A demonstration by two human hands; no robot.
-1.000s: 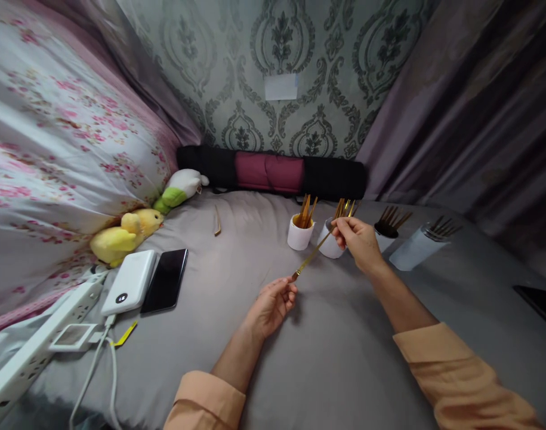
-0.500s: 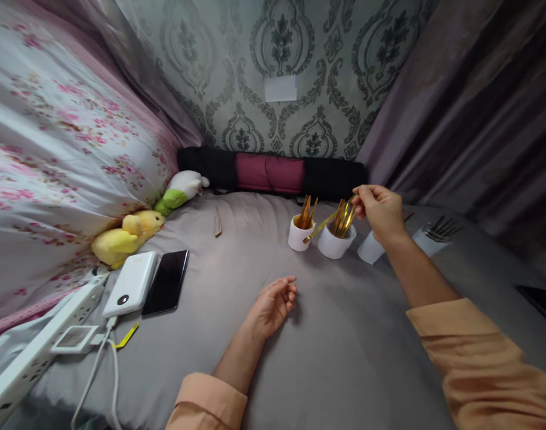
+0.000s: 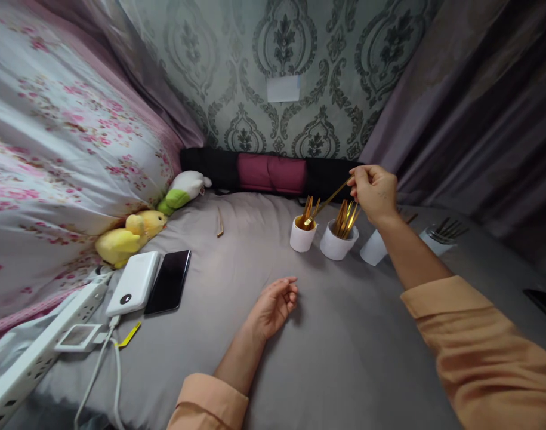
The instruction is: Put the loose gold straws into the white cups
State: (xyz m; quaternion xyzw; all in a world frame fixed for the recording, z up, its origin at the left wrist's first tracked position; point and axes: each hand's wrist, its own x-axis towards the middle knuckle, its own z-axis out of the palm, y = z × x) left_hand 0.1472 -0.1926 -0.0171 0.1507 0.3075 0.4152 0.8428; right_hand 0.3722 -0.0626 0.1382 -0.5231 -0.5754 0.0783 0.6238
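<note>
My right hand [image 3: 375, 192] is raised above the white cups and pinches the top end of a long gold utensil [image 3: 327, 202]. The utensil slants down to the left, its lower tip at the mouth of the left white cup [image 3: 302, 235], which holds several gold pieces. The second white cup [image 3: 338, 241] beside it also holds several gold utensils. My left hand [image 3: 275, 306] rests on the grey sheet [image 3: 326, 352], fingers loosely curled, holding nothing. My right forearm hides part of a third cup [image 3: 373, 249].
A fourth white cup [image 3: 438, 240] with dark forks lies at the right. One gold utensil [image 3: 219, 222] lies alone on the sheet. A black phone [image 3: 169, 282], a white power bank [image 3: 135, 283], a power strip [image 3: 35, 355], plush toys [image 3: 128, 236] and a black-and-maroon bolster [image 3: 273, 172] line the left and back.
My left hand let go of the gold utensil and stayed on the sheet. My right hand lifted it up and back, bringing its tip to the left cup.
</note>
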